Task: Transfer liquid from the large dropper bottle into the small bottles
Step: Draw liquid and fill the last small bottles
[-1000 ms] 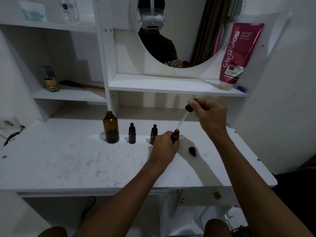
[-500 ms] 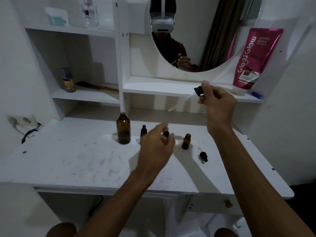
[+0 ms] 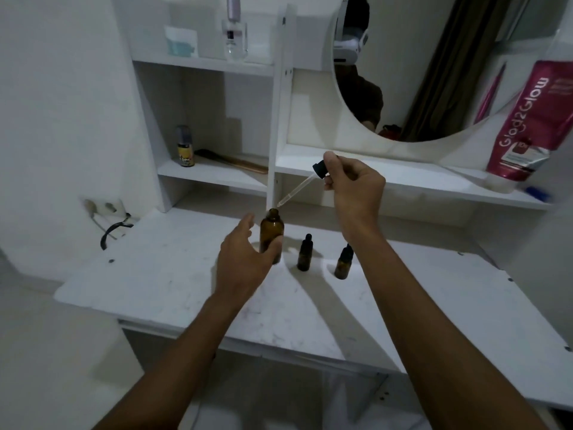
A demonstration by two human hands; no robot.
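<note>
The large amber bottle [image 3: 271,228] stands uncapped on the white table [image 3: 155,274]. My left hand [image 3: 245,259] cups it from the front. The thumb lies against its lower right side and the fingers are spread to its left with a gap. My right hand [image 3: 353,187] pinches the black bulb of the dropper [image 3: 299,189]. Its glass tip slants down to just above the large bottle's mouth. Two capped small amber bottles [image 3: 304,252] [image 3: 343,262] stand to the right of it. My right forearm hides whatever lies beyond them.
A round mirror [image 3: 418,72] and a pink tube [image 3: 527,125] are at the back right. Shelves on the left hold a yellow-labelled bottle [image 3: 185,146], a brown-handled brush [image 3: 235,161] and a clear bottle [image 3: 234,32]. A wall socket with a black cable [image 3: 105,209] is at far left.
My left hand left the small bottles and moved left to the large bottle. My right hand carried the dropper left and down until its tip hung over the large bottle's mouth.
</note>
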